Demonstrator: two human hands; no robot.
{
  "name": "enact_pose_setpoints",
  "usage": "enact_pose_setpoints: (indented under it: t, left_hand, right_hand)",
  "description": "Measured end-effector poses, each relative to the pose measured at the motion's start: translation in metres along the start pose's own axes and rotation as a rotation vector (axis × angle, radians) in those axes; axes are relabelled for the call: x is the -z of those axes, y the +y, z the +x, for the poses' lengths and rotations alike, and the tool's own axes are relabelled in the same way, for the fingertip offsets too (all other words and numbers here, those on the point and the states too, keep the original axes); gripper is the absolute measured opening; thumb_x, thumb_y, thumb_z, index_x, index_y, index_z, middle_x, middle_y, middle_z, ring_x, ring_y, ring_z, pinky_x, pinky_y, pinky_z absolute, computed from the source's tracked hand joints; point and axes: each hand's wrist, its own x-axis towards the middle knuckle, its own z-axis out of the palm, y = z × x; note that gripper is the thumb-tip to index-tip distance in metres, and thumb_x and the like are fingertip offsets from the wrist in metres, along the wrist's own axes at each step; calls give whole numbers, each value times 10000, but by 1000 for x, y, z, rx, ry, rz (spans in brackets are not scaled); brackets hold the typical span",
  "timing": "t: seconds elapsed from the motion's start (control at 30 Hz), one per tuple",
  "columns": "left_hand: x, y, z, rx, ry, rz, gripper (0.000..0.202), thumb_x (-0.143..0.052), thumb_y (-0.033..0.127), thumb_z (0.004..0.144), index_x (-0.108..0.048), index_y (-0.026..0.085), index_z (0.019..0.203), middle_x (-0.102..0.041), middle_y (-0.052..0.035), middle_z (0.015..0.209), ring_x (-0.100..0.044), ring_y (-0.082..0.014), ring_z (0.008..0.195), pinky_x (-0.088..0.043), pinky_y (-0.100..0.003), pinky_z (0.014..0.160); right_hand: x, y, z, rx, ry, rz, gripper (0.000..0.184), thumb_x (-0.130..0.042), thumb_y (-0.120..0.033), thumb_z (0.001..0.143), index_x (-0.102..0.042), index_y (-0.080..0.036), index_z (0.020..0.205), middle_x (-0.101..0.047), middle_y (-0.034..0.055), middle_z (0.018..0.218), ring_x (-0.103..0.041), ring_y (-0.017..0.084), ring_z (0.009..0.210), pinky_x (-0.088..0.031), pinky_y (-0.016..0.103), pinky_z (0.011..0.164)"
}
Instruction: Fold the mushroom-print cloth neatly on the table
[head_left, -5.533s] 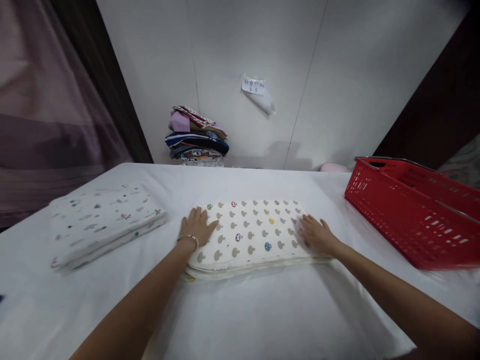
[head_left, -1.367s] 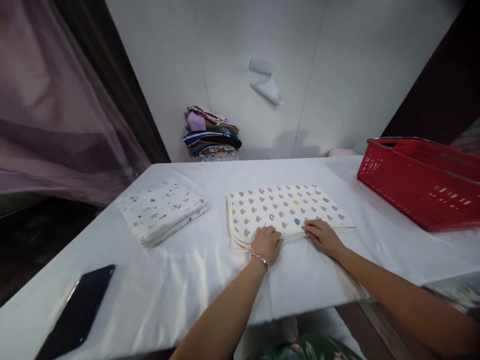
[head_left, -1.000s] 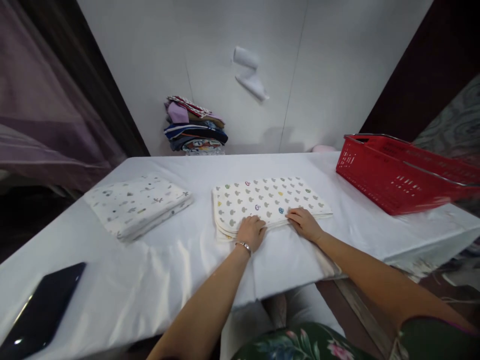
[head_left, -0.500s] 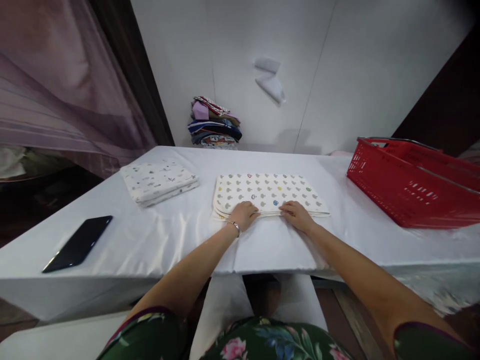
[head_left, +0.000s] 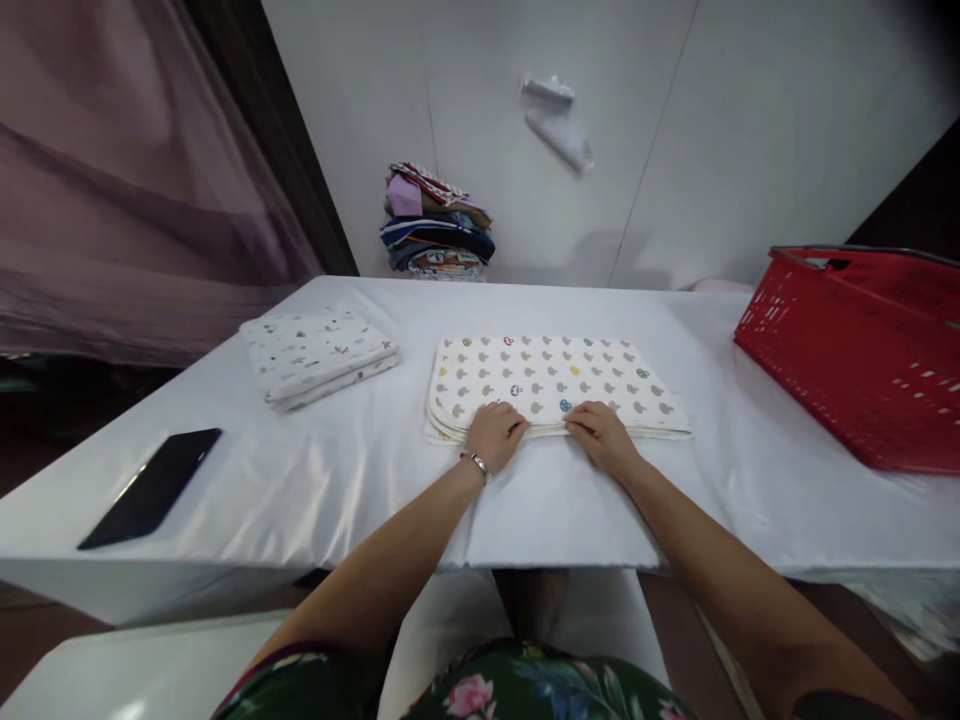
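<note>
A folded cream cloth with a mushroom print (head_left: 551, 380) lies flat in the middle of the white-covered table (head_left: 360, 480). Both my hands are at its near edge, close together. My left hand (head_left: 493, 433), with a bracelet at the wrist, has its fingers curled on the edge left of centre. My right hand (head_left: 600, 435) pinches the same edge just right of centre. The fingertips of both hands are tucked into the layers of the cloth.
A second folded cloth with small prints (head_left: 319, 352) lies to the left. A black phone (head_left: 150, 487) rests near the table's front left edge. A red plastic basket (head_left: 862, 350) stands at the right. A stack of folded clothes (head_left: 439, 225) sits against the back wall.
My hands have come off the cloth's left and right sides and now grip its near edge side by side. The view has pulled back from the table.
</note>
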Motion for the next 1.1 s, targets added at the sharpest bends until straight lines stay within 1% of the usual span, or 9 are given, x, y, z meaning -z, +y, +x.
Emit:
enact_pose_setpoints:
  t: [0.1, 0.2, 0.4, 0.6, 0.8, 0.9, 1.1]
  left_hand:
    - [1, 2, -1, -15, 20, 24, 183, -484, 261, 868, -639, 200, 792, -598, -28, 834, -501, -168, 834, -372, -334, 769]
    - [0, 3, -2, -55, 3, 81, 194, -461, 271, 881, -621, 196, 800, -589, -34, 841, -492, -175, 836, -365, -344, 767]
    - [1, 4, -3, -87, -2, 137, 228, -410, 286, 909, -606, 193, 840, -589, -48, 888, -489, -181, 859, -355, -356, 778]
    - [0, 3, -4, -81, -52, 203, 214, -505, 388, 864, -606, 200, 861, -592, -40, 909, -493, -195, 874, -351, -363, 783]
    - [0, 3, -1, -82, -70, 211, 249, -431, 354, 903, -608, 200, 823, -599, -42, 888, -503, -188, 861, -353, -364, 783]
    - [1, 4, 1, -84, -75, 229, 247, -419, 332, 908, -603, 200, 811, -599, -53, 890, -506, -196, 864, -351, -373, 782]
    - [-2, -3, 2, -128, -78, 225, 229, -457, 386, 885, -616, 221, 891, -606, -47, 926, -503, -210, 894, -351, -374, 778]
  right_hand:
    - [1, 0, -2, 23, -8, 24, 202, -497, -296, 880, -687, -242, 925, -631, 59, 909, -549, 201, 876, -436, 374, 797]
    - [0, 1, -2, 33, -13, 12, 198, -499, -274, 879, -681, -243, 953, -626, 55, 916, -541, 198, 881, -431, 366, 797]
    - [-1, -1, -1, 23, -25, -9, 184, -490, -257, 882, -670, -220, 891, -619, 61, 904, -527, 197, 869, -418, 365, 793]
    - [-1, -4, -2, 44, -23, 8, 198, -456, -264, 897, -641, -203, 859, -603, 68, 896, -521, 196, 876, -411, 355, 798]
    - [0, -5, -3, 62, -51, -49, 203, -463, -270, 896, -658, -233, 940, -612, 70, 942, -527, 204, 904, -408, 374, 820]
    - [0, -3, -1, 78, -56, -57, 214, -457, -255, 896, -669, -237, 926, -618, 69, 924, -534, 200, 890, -418, 373, 803]
    - [-1, -2, 0, 92, -54, -43, 193, -493, -258, 879, -681, -236, 914, -629, 60, 908, -544, 188, 878, -427, 355, 794]
